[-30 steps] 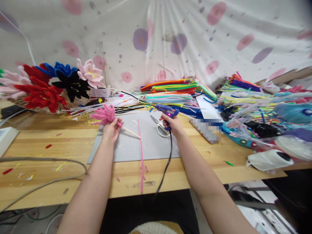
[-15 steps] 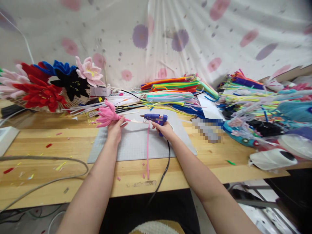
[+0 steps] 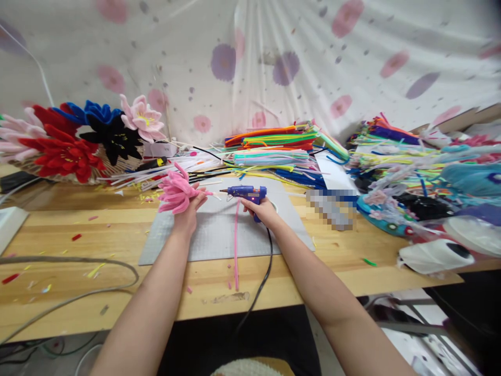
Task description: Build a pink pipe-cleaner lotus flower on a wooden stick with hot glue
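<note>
My left hand (image 3: 190, 209) is closed around the base of a pink fuzzy flower (image 3: 176, 192), whose petals point left and whose pale stem extends right. In my right hand (image 3: 261, 209) is a blue glue gun (image 3: 246, 193), its nozzle pointing left beside the stem; whether they touch is too small to tell. A small red light shows on the gun. Beneath both hands lies a grey cutting mat (image 3: 211, 245). One pink pipe cleaner (image 3: 236, 250) runs from the mat over its front edge onto the wooden table (image 3: 329, 271).
Finished flowers (image 3: 70, 151) stand at the back left. Bundles of coloured pipe cleaners (image 3: 274, 141) line the back. A black cord (image 3: 263, 284) hangs off the front edge; a grey cable (image 3: 78, 259) curves at left. A white roll (image 3: 432, 256) lies at right.
The flower has turned slightly, its petals now angled lower and more toward me. The glue gun has moved a little left and down, with its nozzle closer to the flower's base.
</note>
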`<act>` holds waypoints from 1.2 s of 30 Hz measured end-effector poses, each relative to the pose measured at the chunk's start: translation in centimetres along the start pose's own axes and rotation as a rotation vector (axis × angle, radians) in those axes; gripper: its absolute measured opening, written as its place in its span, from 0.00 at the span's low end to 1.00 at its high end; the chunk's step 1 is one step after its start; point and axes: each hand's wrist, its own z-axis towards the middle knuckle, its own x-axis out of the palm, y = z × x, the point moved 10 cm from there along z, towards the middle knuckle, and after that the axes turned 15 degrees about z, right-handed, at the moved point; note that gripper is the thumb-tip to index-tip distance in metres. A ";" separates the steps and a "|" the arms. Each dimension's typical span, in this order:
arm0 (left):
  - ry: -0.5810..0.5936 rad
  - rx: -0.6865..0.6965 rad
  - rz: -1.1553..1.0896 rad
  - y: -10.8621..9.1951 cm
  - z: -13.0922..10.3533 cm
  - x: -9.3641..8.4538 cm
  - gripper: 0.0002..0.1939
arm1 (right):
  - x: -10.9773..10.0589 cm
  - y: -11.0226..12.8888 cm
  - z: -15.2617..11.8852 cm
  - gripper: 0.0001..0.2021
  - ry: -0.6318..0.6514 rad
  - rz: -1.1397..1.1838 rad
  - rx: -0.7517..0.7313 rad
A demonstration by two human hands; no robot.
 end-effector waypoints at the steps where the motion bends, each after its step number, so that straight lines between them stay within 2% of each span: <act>1: 0.009 0.011 0.006 0.0 0.0 0.1 0.19 | 0.0 0.0 0.0 0.19 -0.004 -0.009 0.005; 9: 0.063 0.075 0.039 -0.4 -0.1 0.4 0.20 | 0.0 0.6 -0.6 0.20 -0.035 -0.088 0.067; 21: 0.070 0.089 0.060 -0.5 -0.2 0.5 0.19 | 0.8 1.2 -0.9 0.22 -0.003 -0.154 0.055; 36: 0.047 0.092 0.078 -0.8 -0.2 0.4 0.19 | 0.7 1.3 -0.9 0.20 -0.010 -0.145 0.063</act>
